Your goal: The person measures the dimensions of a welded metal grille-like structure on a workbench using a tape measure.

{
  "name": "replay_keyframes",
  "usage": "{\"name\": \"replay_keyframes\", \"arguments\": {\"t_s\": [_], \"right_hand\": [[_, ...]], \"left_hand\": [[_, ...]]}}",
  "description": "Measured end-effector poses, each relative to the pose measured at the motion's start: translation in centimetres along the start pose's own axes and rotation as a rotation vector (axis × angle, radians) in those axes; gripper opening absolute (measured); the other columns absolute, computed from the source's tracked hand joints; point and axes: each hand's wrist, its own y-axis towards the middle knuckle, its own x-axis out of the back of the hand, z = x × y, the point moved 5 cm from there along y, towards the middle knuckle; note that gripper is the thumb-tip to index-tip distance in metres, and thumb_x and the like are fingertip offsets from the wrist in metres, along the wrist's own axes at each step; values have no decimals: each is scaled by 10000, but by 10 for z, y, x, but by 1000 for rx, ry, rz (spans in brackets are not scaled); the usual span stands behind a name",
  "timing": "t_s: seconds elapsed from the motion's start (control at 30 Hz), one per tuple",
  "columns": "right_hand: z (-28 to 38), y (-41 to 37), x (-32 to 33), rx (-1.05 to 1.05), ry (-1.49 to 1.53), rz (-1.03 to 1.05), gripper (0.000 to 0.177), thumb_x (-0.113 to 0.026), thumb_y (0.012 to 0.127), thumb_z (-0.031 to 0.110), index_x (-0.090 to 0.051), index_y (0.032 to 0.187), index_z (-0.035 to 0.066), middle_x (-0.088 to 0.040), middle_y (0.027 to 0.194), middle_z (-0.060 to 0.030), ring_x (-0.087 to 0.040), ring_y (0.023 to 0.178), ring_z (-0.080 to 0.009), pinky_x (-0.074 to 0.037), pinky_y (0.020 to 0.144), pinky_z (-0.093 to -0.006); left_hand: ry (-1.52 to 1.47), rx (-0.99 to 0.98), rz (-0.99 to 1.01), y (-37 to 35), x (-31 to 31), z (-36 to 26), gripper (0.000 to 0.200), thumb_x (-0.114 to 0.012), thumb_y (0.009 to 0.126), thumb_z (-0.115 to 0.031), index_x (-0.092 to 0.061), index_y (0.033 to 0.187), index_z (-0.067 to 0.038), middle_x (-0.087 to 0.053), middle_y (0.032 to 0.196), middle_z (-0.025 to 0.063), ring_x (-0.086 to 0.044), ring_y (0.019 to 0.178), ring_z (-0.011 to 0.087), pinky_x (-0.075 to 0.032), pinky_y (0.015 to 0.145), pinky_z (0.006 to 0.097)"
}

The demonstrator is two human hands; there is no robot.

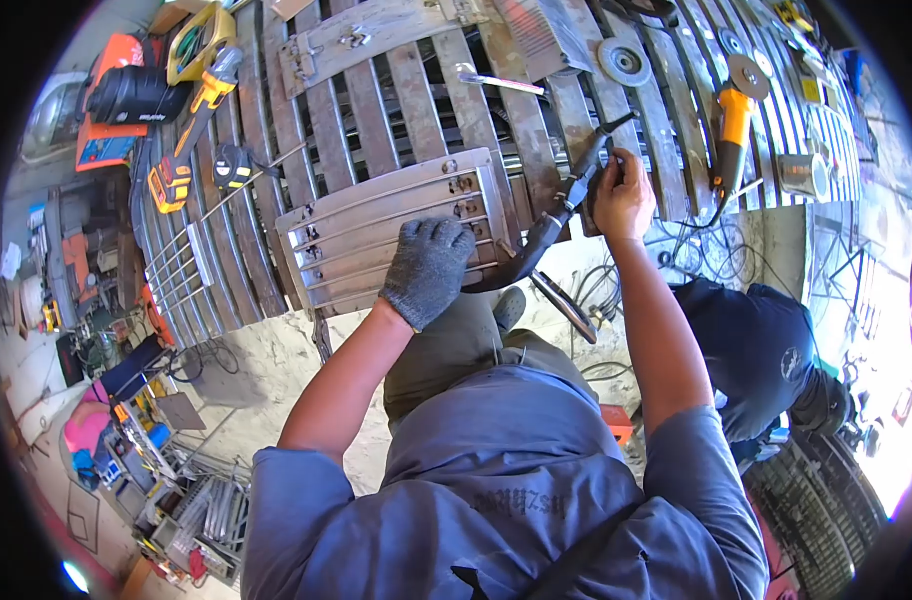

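My left hand (431, 268), in a dark grey knit glove, rests on a metal panel (361, 210) crossed by several thin parallel rods. Its fingers are curled under, hiding what they grip, if anything. The panel has dark scorch-like spots along the rod ends and lies at the near edge of a slatted metal table (326, 120). My bare right hand (624, 200) is beside a black welding torch (581, 185), thumb and bent fingers apart. The torch's thin tip points to the far right, and its thick black handle end curves down past the table edge.
On the left lie a yellow cordless tool (196, 130), a tape measure (234, 168) and an orange-black machine (126, 105). To the right are an orange angle grinder (734, 135), a grinding disc (624, 62) and a metal cup (804, 176). A person in dark clothes (746, 350) crouches at right near cables.
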Motion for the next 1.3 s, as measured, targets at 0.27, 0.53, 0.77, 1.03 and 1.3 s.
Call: {"name": "replay_keyframes", "arguments": {"t_s": [0.27,0.53,0.77,1.03,1.3], "right_hand": [[2,0,6,-48,58,14,174,-664,1073,205,-709,1208,104,-770,1112,-138,-750,1056,-382,-583,910,-490],[1,-1,5,-32,94,-9,174,-664,1070,197,-706,1215,111,-764,1112,-133,-744,1053,-388,-580,912,-491],[0,-1,5,-22,102,-10,172,-666,1059,176,-707,1212,107,-762,1109,-144,-742,1048,-393,-579,912,-495],[2,0,5,-29,89,-8,172,-665,1057,176,-704,1210,110,-760,1109,-141,-741,1053,-390,-578,915,-491],[2,0,6,-16,84,6,174,-666,1064,191,-704,1215,114,-764,1113,-138,-743,1054,-384,-578,912,-488]], "left_hand": [[-134,123,-118,9,19,-2,107,-758,948,-214,-796,1032,-159,-680,1067,90,-652,1051,350,-452,937,521],[-165,298,-91,18,21,5,89,-832,885,-293,-849,881,-205,-713,1005,61,-654,995,358,-473,874,546],[-171,317,-13,25,21,13,106,-840,860,-261,-879,912,-177,-764,940,110,-671,995,361,-512,872,519],[-120,338,0,32,22,2,104,-826,851,-215,-873,912,-145,-780,968,124,-677,995,363,-506,902,516],[-206,478,-95,17,17,8,142,-867,834,-253,-877,924,-143,-797,992,109,-687,1012,358,-527,910,508]]}}
